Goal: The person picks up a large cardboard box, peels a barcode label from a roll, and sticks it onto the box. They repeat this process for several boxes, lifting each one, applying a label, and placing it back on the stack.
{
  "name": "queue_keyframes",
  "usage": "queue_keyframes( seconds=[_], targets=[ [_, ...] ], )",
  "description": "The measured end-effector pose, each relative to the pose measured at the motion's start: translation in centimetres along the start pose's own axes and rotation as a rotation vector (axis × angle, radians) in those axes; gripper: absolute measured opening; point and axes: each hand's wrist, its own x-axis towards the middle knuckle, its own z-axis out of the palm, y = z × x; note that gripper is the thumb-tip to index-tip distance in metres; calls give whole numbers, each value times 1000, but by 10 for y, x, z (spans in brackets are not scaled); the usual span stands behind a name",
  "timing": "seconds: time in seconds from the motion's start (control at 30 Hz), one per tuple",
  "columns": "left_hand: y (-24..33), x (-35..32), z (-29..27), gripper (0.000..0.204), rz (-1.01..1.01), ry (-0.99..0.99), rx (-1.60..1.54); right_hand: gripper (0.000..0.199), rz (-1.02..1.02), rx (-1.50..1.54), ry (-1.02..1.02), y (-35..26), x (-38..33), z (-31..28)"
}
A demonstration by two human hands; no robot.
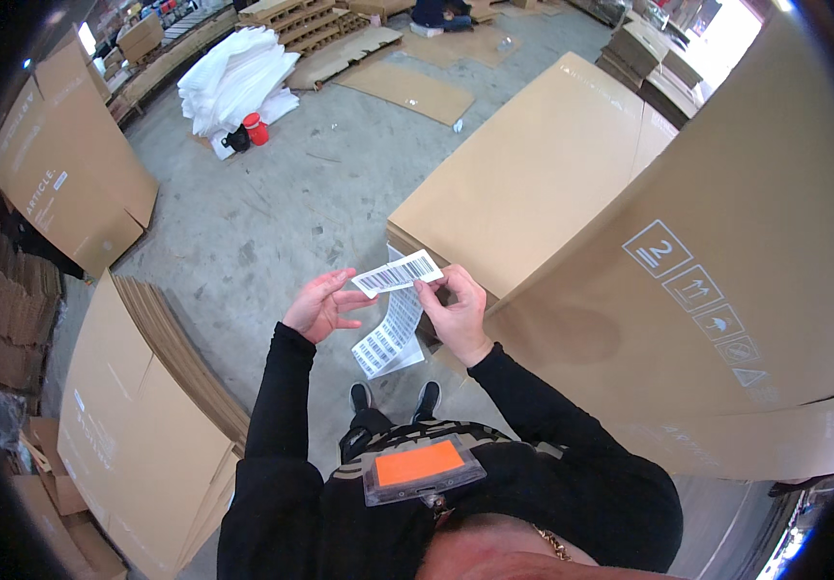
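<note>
A white barcode label (398, 275) is spread in front of my chest. My right hand (458, 309) pinches its right end between thumb and fingers. Beside its left end is my left hand (322, 304), fingers stretched apart and the thumb tip close to the label's edge; whether they touch is hard to see. Below the label hangs a curling strip of printed barcode labels (390, 333), its upper part near my right fingers. Part of the strip is hidden behind the label and my right hand.
A large upright cardboard box (581, 338) stands at my right, beside a stack of flat cardboard (523, 174). More flattened cartons (137, 416) are stacked at my left. Across the concrete floor (243, 222) lie white foam sheets (233, 82) and a red container (257, 129).
</note>
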Motion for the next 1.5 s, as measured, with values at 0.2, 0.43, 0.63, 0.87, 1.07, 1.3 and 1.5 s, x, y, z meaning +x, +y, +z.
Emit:
queue_keyframes(
  seconds=[0.2,0.43,0.63,0.87,1.07,1.3,1.5],
  targets=[
    [-8,-30,3,45,-62,-180,-271,13,-96,-115,-25,-47,-11,-9],
    [-8,-69,-6,42,-99,-187,-251,12,-154,-242,-82,-99,-46,14],
    [-9,-97,-23,41,-91,-255,-267,12,-214,-298,-22,-129,-76,36],
    [-17,-102,-21,47,-222,-298,-348,13,-159,-411,36,-156,-112,39],
    [-35,-89,8,58,-325,-315,-344,13,-126,-504,168,-169,-139,14],
    [-73,-80,56,78,-253,-163,-66,13,95,-239,445,-185,-163,-66],
    [-88,-92,174,22,461,-317,288,9,215,49,507,-210,-204,-162]
  ],
)
